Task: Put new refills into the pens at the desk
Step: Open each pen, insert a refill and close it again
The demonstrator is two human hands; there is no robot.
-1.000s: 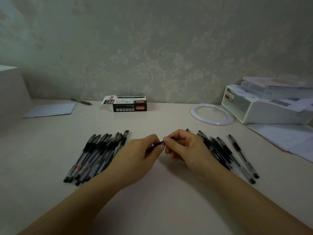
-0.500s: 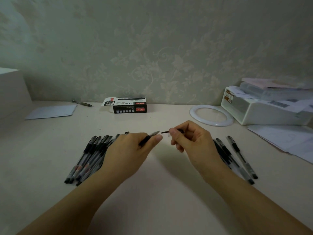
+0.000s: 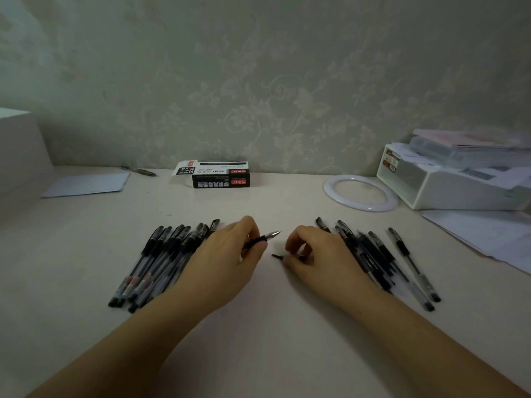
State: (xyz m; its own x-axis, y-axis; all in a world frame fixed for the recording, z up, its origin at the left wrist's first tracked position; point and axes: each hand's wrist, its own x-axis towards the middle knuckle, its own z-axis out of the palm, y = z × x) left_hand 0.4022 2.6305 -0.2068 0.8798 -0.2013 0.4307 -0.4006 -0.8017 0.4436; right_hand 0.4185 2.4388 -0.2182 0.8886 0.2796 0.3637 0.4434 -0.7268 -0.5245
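Note:
My left hand (image 3: 230,259) grips a pen (image 3: 263,238) with a black grip and a silver tip that points right and up. My right hand (image 3: 319,254) is lowered to the desk, its fingers curled round a small black cap (image 3: 277,256) whose end sticks out to the left. Several black pens (image 3: 163,259) lie side by side to the left of my left hand. Another group of several black pens (image 3: 382,259) lies partly under and to the right of my right hand.
A black refill box (image 3: 219,178) with an open flap sits by the wall. A white ring (image 3: 360,192) and a white organiser (image 3: 454,182) with papers stand at the right. A sheet of paper (image 3: 86,183) and a lone pen (image 3: 139,170) lie at the far left.
The cap came off the pen. My right hand carried it down and right to the desk; my left hand kept the uncapped pen, moving slightly left.

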